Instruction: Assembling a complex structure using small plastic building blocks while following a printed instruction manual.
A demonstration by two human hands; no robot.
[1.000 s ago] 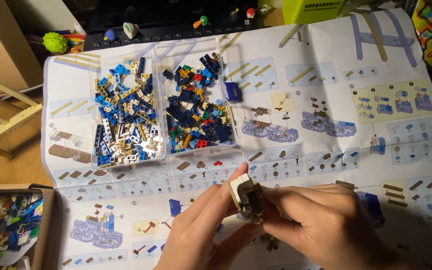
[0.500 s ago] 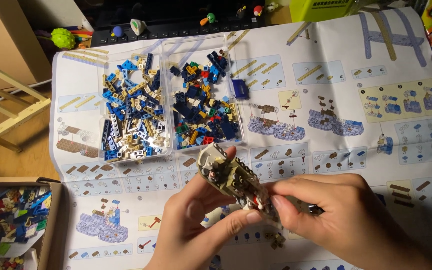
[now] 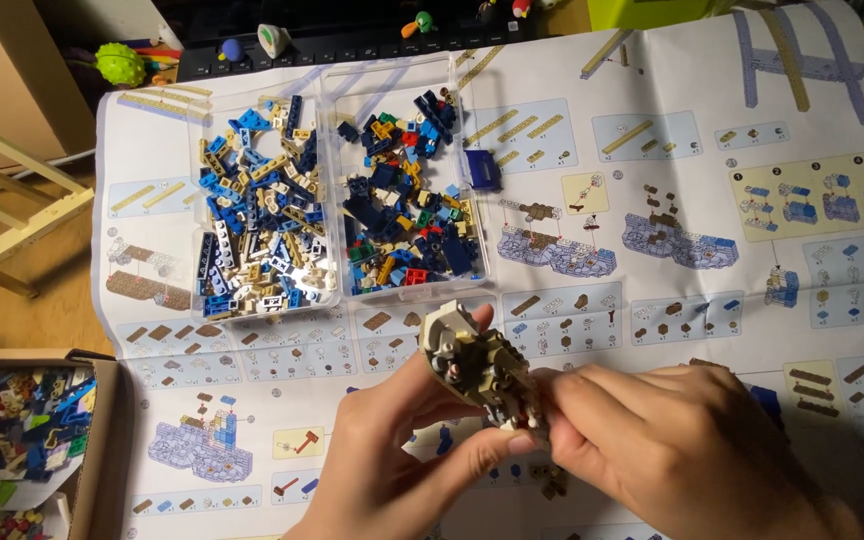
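- Tan and grey brick model [image 3: 477,365] sits between both hands, held above the instruction sheet [image 3: 652,250] on the counter.
- Its long axis slants from upper left down to lower right.
- Left hand [image 3: 402,450] cradles it from below, grip pinching the upper end between thumb and fingertips.
- Right hand [image 3: 682,450] closes on the lower end, fingers pressed together around it.
- Two clear trays [image 3: 327,200] of loose bricks lie just beyond, nearer the left hand.
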